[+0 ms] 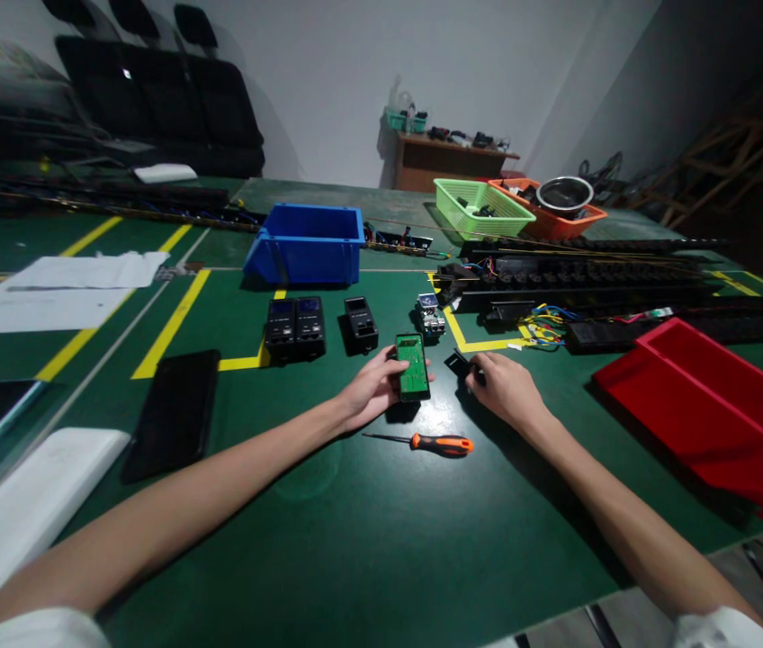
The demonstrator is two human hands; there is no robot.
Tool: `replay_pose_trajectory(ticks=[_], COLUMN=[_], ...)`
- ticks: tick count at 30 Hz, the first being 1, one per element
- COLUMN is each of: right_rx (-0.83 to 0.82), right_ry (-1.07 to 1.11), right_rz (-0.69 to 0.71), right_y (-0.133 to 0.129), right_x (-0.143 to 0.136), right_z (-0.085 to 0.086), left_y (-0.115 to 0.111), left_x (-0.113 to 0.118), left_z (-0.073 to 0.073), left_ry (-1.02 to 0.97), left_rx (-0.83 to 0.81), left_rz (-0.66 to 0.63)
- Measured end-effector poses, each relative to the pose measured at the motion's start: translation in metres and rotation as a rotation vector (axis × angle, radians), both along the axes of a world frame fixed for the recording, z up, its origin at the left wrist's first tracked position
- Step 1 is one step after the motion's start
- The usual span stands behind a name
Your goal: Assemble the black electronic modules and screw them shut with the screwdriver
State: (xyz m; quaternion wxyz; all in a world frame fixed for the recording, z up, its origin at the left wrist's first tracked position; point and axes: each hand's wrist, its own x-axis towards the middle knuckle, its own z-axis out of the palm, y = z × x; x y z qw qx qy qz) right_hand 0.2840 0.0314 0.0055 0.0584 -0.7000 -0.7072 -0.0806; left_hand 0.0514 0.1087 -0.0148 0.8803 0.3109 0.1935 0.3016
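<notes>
My left hand [373, 389] holds a small black case with a green circuit board [412, 367] facing up, thumb on the board's edge. To its right, my right hand [499, 385] is closed on a small black part [457, 363], held just above the mat. An orange and black screwdriver [441, 445] lies below both hands, its shaft pointing left. Beyond the board sits a small silver and white component [431, 315]. Black devices with small screens, a pair [295, 328] and a single one [361, 324], stand to the left.
A blue bin [310, 245] stands behind the devices, a red bin [705, 414] at the right. Black rails with wires [577, 283] run along the back right, near green [482, 209] and orange baskets [561, 225]. A black tablet [172, 414], white object [37, 513] and papers [50, 292] lie left.
</notes>
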Motion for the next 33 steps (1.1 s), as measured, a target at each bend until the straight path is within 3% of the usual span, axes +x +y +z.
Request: replay_pose_trajectory(ticks=[5,11,14,17,25,33], right_rx=[0.038,0.223,0.157,0.087,0.046,0.084], right_ry=[0.202,0.908,1.248,1.441,1.527,1.341], right_rz=[0.028,0.065,0.052,0.039,0.037,0.165], right_y=[0.003,0.002,0.003,0.004,0.002,0.002], right_x=[0.003,-0.008,-0.016,-0.019,-0.012,-0.012], right_z=[-0.009,-0.017,-0.021,-0.024,-0.025,-0.028], left_y=[0.0,0.001,0.001,0.001,0.0,0.002], left_x=[0.0,-0.001,-0.001,-0.001,0.003,0.003], left_z=[0.0,-0.003,-0.003,-0.001,-0.007,-0.01], left_ry=[0.025,0.066,0.061,0.06,0.111,0.241], left_rx=[0.023,0.084,0.1,0.1,0.135,0.507], left_rz=[0.011,0.017,0.023,0.033,0.123,0.171])
